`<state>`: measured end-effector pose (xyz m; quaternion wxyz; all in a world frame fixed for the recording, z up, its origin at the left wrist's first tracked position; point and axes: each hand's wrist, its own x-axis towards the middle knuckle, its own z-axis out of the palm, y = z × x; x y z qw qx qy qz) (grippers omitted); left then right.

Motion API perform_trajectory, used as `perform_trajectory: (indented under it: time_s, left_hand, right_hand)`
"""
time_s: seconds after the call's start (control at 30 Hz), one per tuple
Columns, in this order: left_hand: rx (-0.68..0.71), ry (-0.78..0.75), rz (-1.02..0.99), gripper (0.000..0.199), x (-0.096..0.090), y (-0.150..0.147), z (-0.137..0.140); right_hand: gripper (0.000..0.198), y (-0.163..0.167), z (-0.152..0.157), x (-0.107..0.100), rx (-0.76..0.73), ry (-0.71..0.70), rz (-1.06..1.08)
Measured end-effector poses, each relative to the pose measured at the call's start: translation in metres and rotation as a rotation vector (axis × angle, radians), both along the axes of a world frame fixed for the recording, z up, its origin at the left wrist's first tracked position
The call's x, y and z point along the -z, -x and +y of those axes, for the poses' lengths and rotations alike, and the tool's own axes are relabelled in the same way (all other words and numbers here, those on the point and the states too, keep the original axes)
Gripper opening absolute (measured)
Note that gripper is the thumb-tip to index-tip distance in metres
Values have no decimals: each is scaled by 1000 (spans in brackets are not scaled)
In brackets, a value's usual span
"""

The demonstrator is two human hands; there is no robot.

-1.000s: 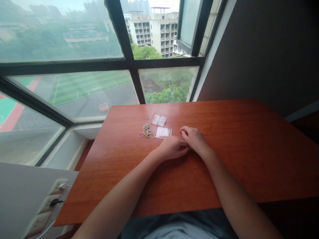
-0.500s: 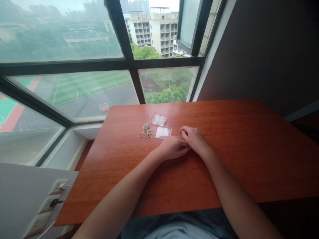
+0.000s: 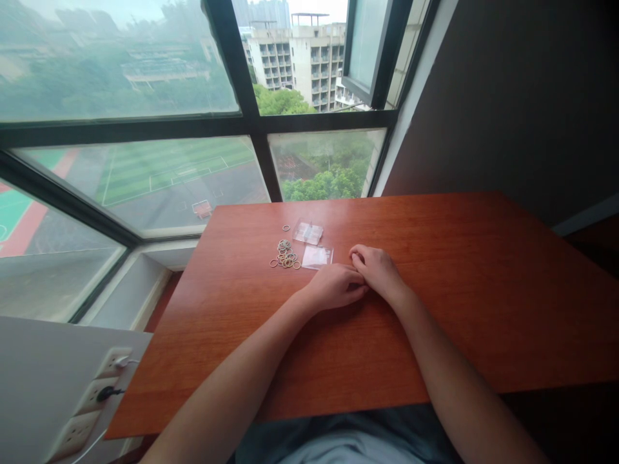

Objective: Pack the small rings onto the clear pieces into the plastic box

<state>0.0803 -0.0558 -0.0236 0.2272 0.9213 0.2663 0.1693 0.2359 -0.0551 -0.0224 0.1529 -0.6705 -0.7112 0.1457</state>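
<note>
Daylight from the window (image 3: pixel 193 129), sheen on the table (image 3: pixel 435 270), dim wall (image 3: pixel 507 109)

- left forearm (image 3: pixel 236 374) bare, slants inward and forward
- right forearm (image 3: pixel 442 351) bare, angled in from other side
- left hand (image 3: pixel 338 285) palm down, fingers loosely bent, tips at right hand
- right hand (image 3: pixel 378 267) fingers curled, thumb near index
- both palms hidden
- hands meet, wrists apart

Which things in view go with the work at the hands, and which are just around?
Likely part of it, nearest the hands:
- near clear packet, by the left hand
- far clear packet
- ring pile
- lone ring

Probably just around:
- wall sockets
- black plug
- white plug
- window frame
</note>
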Motion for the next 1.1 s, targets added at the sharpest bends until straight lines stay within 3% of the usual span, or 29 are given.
perform_trajectory:
  time_s: [1.1]
  left_hand:
    - [-9,4,14,20,-2,0,0]
  right_hand:
    - [25,0,1,-1,-4,15,-20]
